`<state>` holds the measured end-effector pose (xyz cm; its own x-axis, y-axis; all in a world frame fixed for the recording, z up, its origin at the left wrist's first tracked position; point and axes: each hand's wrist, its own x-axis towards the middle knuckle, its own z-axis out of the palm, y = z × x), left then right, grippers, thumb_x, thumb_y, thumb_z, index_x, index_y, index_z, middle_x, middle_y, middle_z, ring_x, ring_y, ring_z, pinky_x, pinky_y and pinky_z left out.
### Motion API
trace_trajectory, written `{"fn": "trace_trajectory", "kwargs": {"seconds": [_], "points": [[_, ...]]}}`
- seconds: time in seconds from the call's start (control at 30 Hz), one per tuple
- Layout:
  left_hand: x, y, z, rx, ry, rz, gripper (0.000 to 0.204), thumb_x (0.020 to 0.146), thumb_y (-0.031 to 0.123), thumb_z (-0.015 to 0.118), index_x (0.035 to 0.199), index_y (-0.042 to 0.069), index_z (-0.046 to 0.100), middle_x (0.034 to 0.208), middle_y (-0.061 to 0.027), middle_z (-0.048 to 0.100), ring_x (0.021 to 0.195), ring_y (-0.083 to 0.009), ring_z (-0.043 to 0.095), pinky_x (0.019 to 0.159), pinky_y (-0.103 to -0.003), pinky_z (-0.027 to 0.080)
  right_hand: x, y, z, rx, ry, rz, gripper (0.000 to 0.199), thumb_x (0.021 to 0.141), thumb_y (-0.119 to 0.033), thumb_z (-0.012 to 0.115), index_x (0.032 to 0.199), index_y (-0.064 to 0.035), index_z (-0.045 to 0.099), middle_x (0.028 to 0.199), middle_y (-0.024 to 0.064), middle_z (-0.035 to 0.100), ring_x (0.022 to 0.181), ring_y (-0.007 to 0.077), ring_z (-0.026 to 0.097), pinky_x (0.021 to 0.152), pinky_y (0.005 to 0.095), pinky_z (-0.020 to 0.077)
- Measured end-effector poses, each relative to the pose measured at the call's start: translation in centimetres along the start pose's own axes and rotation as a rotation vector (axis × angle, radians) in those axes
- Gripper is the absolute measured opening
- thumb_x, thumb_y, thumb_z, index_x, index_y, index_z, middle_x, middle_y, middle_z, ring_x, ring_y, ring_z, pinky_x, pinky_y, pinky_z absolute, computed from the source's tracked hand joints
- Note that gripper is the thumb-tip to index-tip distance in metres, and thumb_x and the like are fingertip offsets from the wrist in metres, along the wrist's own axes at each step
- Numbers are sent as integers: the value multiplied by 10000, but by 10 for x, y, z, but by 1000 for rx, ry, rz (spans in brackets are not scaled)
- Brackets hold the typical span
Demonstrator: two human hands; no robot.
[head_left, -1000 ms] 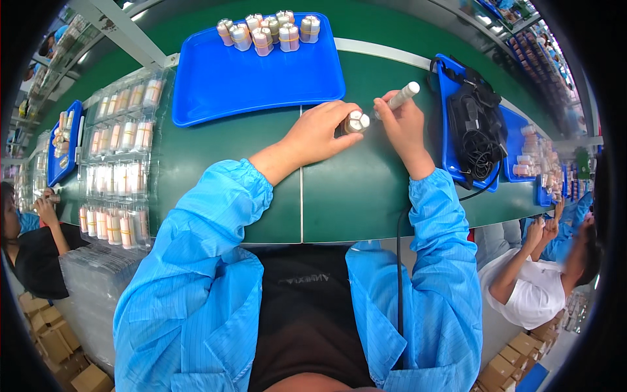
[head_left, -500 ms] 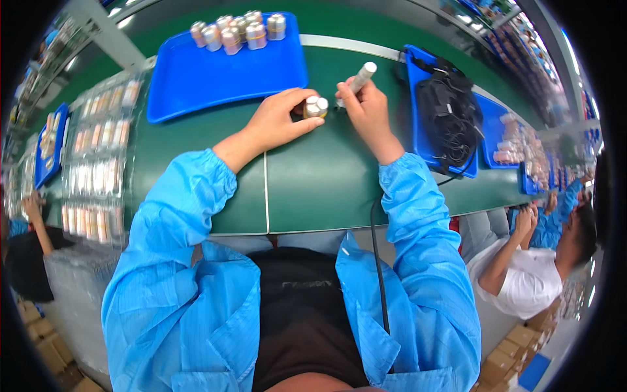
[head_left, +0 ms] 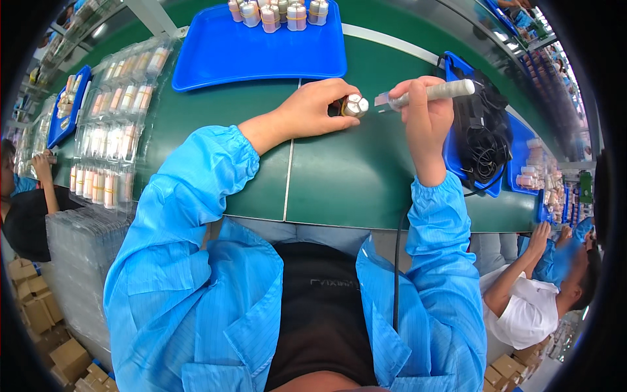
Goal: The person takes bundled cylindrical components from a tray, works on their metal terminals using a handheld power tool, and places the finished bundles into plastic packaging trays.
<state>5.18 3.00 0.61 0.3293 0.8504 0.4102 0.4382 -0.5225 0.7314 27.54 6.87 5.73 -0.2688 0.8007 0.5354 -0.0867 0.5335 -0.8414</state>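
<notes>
My left hand (head_left: 312,108) grips a small bundle of silver cylinders (head_left: 354,105), lying on its side on the green table (head_left: 339,176). My right hand (head_left: 426,111) holds a grey pen-shaped tool (head_left: 424,95) with its tip close to the bundle's end. A cable runs from that hand down along my blue sleeve. A blue tray (head_left: 255,49) lies beyond my hands, with several more cylinder bundles (head_left: 277,12) standing along its far edge.
Clear plastic blister trays (head_left: 111,117) full of small cylinders lie at my left. A blue bin with black cables (head_left: 480,140) sits at my right. Other people work at the left edge (head_left: 29,196) and lower right (head_left: 542,287). Cardboard boxes (head_left: 46,326) stand on the floor.
The hands have stayed together on the bundle and tool. The view has shifted, so they sit lower in the picture now.
</notes>
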Motion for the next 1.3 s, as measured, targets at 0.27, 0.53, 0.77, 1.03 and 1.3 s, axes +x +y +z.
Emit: {"fn": "trace_trajectory", "kwargs": {"seconds": [0.27, 0.53, 0.77, 1.03, 1.3], "points": [[3, 0, -1, 43, -21, 93, 451, 828, 228, 845, 1195, 52, 651, 1042, -95, 667, 928, -246, 668, 815, -341, 554, -5, -1, 4, -131, -62, -91, 154, 1036, -164, 634, 1032, -29, 559, 819, 78, 716, 726, 120, 675, 637, 267, 535], [1, 0, 0, 46, 10, 85, 446, 816, 284, 830, 1163, 67, 653, 950, -98, 633, 851, -272, 647, 732, -370, 528, -7, 4, 7, -161, -75, -97, 166, 1013, -155, 672, 1023, -22, 572, 803, 83, 718, 731, 136, 695, 642, 276, 555], [0, 2, -1, 63, -13, 77, 468, 810, 229, 855, 1188, 45, 650, 1001, -95, 663, 878, -259, 657, 774, -354, 546, -4, 2, 11, -179, -67, -73, 172, 1002, -150, 683, 1006, -20, 572, 793, 89, 717, 726, 142, 698, 634, 276, 550], [0, 1, -1, 69, -16, 78, 449, 817, 237, 846, 1174, 51, 647, 1001, -97, 661, 899, -268, 664, 785, -356, 555, -3, -2, 16, -281, -85, -112, 181, 990, -144, 694, 1004, -13, 569, 779, 87, 712, 710, 149, 699, 626, 282, 552], [1, -2, 2, 42, 26, 115, 443, 803, 265, 836, 1148, 53, 659, 928, -103, 638, 830, -267, 650, 718, -370, 533, -3, -1, 18, -271, -84, -83, 191, 993, -160, 690, 995, -14, 568, 765, 81, 708, 678, 135, 684, 601, 277, 539]]}}
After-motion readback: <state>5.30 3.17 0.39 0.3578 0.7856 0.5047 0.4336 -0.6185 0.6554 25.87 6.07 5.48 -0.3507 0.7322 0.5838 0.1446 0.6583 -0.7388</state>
